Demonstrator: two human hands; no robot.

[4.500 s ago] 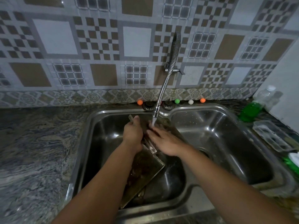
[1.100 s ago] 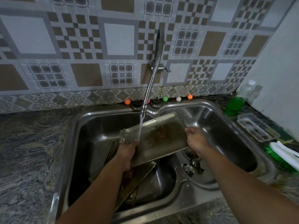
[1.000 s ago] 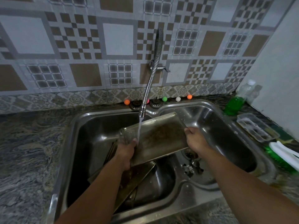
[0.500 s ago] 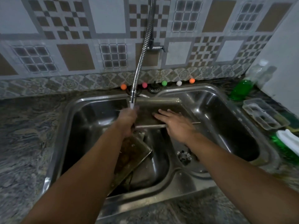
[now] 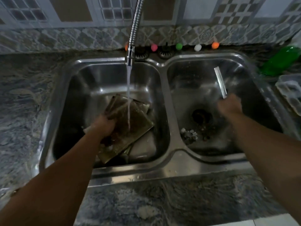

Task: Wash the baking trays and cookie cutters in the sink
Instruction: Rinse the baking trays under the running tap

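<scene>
Steel tray [image 5: 220, 82] edge-up in right basin, gripped by right hand [image 5: 229, 106], seemingly; left hand [image 5: 104, 126] grips dirty tray [image 5: 130, 126] under stream, long axis diagonal.

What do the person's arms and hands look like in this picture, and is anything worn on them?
Both forearms are bare up to the picture's edge: no sleeves, gloves, watch or bracelet show. The left hand and the right hand carry no visible rings, though the right one is blurred, so small details cannot be told.
</scene>
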